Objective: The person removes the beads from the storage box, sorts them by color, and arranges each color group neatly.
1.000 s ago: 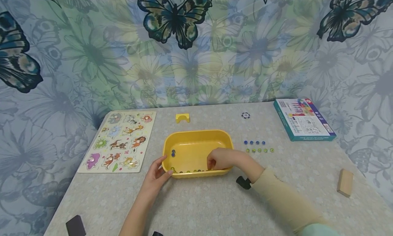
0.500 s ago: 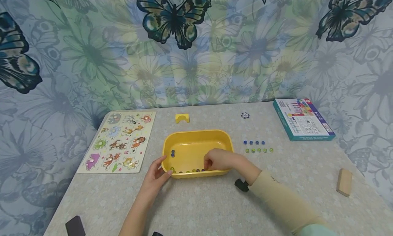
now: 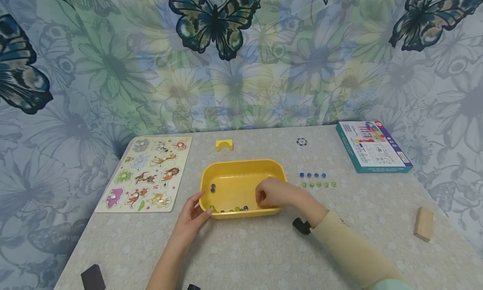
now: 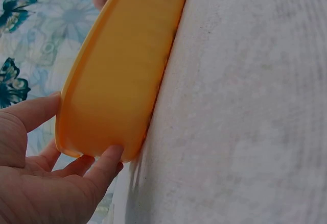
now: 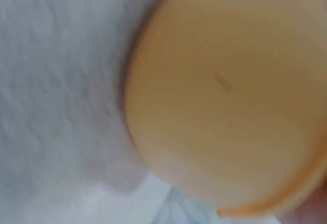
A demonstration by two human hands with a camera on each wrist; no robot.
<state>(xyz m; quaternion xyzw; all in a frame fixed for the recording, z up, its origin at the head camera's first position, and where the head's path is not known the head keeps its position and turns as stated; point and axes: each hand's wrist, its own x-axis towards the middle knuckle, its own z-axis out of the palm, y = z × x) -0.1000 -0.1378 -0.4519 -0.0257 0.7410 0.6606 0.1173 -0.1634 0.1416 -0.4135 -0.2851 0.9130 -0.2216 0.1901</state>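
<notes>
A yellow plastic tub [image 3: 226, 172] stands on the table. My left hand [image 3: 192, 214] grips its near left corner; the left wrist view shows that hand's thumb and fingers [image 4: 104, 168] against the tub's end. Inside the tub is my right hand [image 3: 272, 192], near the right end of the near wall, fingers curled downward. Its fingertips are hidden, so whether they pinch anything does not show. Small blue and green glass marbles [image 3: 237, 209] lie along the near wall, and two blue marbles [image 3: 213, 188] sit toward the left. The right wrist view is blurred, mostly the tub's outer wall [image 5: 225, 106].
Right of the tub lie a row of blue marbles [image 3: 316, 175] and a row of green marbles [image 3: 318, 184]. Around them are a flat box [image 3: 373, 147], a poker chip [image 3: 302, 142] and a wooden block [image 3: 424, 225]. A yellow arch block [image 3: 224, 145] and animal puzzle board [image 3: 145, 174] stand left.
My right hand moved a little left along the tub's near wall, then back right, uncovering marbles there. The left hand has stayed at the tub's corner.
</notes>
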